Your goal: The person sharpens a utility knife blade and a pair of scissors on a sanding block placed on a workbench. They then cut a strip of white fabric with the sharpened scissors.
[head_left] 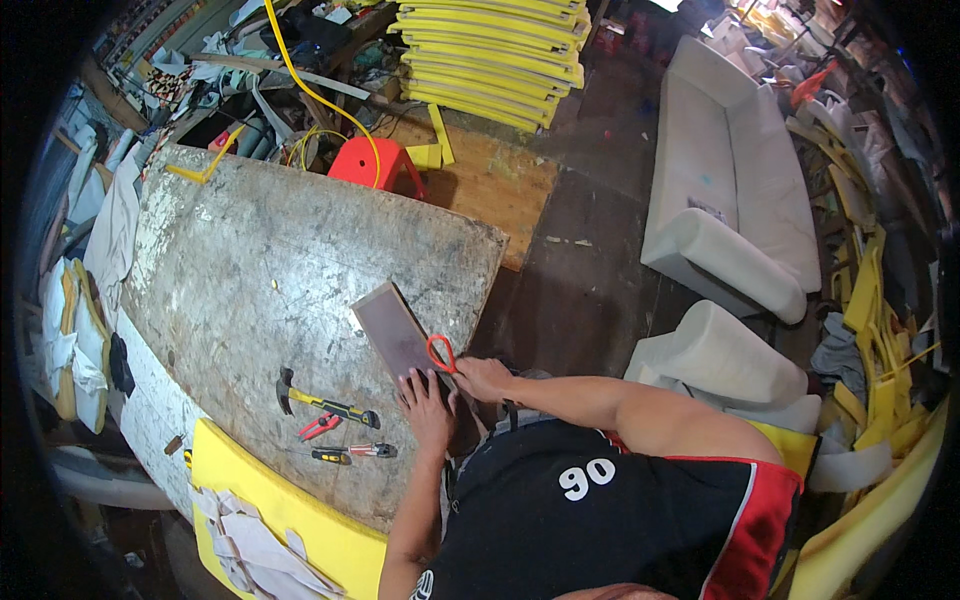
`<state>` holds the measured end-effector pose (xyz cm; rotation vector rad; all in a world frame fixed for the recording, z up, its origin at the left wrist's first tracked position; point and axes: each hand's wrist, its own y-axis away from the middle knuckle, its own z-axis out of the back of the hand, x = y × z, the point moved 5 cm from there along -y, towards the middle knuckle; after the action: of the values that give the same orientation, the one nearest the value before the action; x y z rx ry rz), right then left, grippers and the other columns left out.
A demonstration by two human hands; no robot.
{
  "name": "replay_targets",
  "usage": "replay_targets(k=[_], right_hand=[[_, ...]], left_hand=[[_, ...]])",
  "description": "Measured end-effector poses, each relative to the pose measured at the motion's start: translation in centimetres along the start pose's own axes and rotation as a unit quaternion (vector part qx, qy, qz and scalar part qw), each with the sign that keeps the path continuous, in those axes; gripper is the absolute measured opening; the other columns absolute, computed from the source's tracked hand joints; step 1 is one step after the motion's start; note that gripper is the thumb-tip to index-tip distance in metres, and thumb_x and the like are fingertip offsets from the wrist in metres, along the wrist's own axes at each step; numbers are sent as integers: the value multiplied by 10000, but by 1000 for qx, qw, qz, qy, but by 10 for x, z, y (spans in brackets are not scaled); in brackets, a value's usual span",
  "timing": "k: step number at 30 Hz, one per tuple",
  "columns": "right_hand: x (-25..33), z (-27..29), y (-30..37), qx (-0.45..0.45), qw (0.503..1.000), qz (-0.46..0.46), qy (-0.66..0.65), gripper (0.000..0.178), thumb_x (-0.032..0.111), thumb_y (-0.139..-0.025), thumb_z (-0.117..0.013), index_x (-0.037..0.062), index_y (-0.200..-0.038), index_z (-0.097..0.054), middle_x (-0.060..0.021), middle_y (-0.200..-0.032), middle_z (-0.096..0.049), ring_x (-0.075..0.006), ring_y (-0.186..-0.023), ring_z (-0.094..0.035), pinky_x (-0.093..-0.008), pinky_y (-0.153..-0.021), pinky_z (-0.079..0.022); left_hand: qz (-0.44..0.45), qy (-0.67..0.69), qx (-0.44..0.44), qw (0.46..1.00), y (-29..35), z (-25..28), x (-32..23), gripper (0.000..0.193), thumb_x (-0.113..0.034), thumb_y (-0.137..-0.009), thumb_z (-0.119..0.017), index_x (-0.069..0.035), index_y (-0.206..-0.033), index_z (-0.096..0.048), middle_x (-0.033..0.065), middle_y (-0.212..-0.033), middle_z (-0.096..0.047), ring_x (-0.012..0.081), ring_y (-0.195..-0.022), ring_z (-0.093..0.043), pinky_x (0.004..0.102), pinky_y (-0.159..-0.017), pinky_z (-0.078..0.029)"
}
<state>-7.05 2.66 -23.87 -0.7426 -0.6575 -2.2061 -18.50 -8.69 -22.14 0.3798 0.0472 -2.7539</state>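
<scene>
My left hand [426, 402] lies with its fingers spread on the near end of a brown rectangular board [388, 322] with a pale rim, pressing on it from above. Closed around something with an orange-red loop, seemingly scissors [440, 350], my right hand [484, 380] is at the board's right edge. The loop sticks out past the fingers, and whatever else is in the grip is hidden. To the left of my hands on the worn table lie a claw hammer [325, 403], red-handled pliers [320, 427], a utility knife [372, 450] and a screwdriver [330, 456].
The scuffed table [250, 250] has a red stool [372, 165] behind it. Yellow foam [290, 490] covers its near left edge. Stacked yellow-edged panels [490, 60] stand at the back. A grey sofa [725, 180] and an upholstered piece [720, 355] are to the right.
</scene>
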Motion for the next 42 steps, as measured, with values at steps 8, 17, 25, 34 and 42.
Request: replay_targets(k=[8,17,25,34,42], right_hand=[[0,-6,0,70,997,-22,18,329,349,-1001,-495,71,-1120,-624,-227,-1145,-651,-439,-1041,-640,-549,-887,-522],[12,-5,-22,-20,998,31,42,249,301,-995,-533,90,-1104,-609,-198,-1054,-667,-433,-985,-645,-540,-826,-521],[1,-5,11,-23,999,32,29,224,292,-988,-581,73,-1033,-601,-207,-958,-657,-445,-911,-641,-547,-771,-509],[1,2,14,21,999,0,43,247,322,-994,-561,88,-1072,-578,-193,-1034,-653,-451,-970,-636,-551,-819,-507],[1,-6,-20,-31,998,32,54,255,327,-1004,-537,80,-1038,-591,-190,-1035,-663,-454,-937,-647,-557,-788,-516]], left_hand=[[3,34,-1,999,6,5,9,634,-458,-940,-639,-133,-1468,-504,248,-1589,-328,494,-1484,-240,668,-1165,-204],[28,13,-9,999,-13,11,25,605,-496,-950,-612,-171,-1455,-539,252,-1581,-338,509,-1467,-260,677,-1150,-229],[21,23,-5,999,10,6,8,611,-504,-924,-640,-160,-1425,-574,245,-1579,-340,494,-1478,-239,680,-1154,-219],[6,8,19,1000,3,8,7,624,-500,-917,-644,-161,-1434,-560,241,-1589,-319,490,-1485,-221,678,-1161,-208],[13,9,-7,1000,-20,8,20,617,-514,-937,-624,-173,-1445,-547,259,-1569,-350,514,-1461,-269,688,-1142,-241]])
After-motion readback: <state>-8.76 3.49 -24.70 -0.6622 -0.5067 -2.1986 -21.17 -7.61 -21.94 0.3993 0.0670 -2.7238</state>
